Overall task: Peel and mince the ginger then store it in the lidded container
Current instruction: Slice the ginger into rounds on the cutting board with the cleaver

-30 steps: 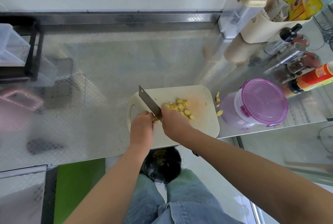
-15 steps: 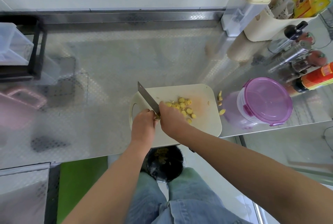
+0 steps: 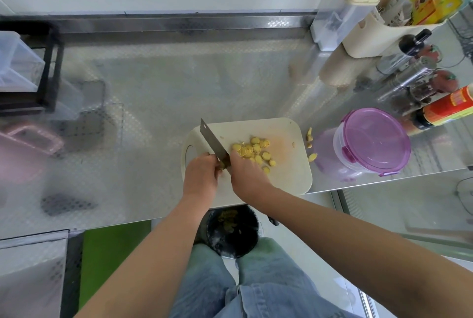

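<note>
A cream cutting board point(image 3: 289, 174) lies at the counter's front edge. Several yellow ginger slices point(image 3: 253, 151) are piled on it. My right hand point(image 3: 247, 174) grips the handle of a cleaver point(image 3: 213, 142), whose blade stands on the board just left of the slices. My left hand point(image 3: 201, 175) pinches a small piece of ginger point(image 3: 222, 166) against the blade's left side. To the right of the board stands the clear round container with its purple clip lid point(image 3: 375, 141) on. A few ginger bits point(image 3: 311, 146) lie on the counter between board and container.
Sauce bottles and shakers point(image 3: 414, 79), a cream caddy point(image 3: 368, 36) and a clear lidded box point(image 3: 332, 18) crowd the back right. A black rack with a clear bin point(image 3: 28, 66) stands at left. A black waste bin point(image 3: 233, 230) with peelings sits on the floor below the board.
The cleaver has kept slicing in the same place between my hands. The pile of ginger slices on the board has spread a little.
</note>
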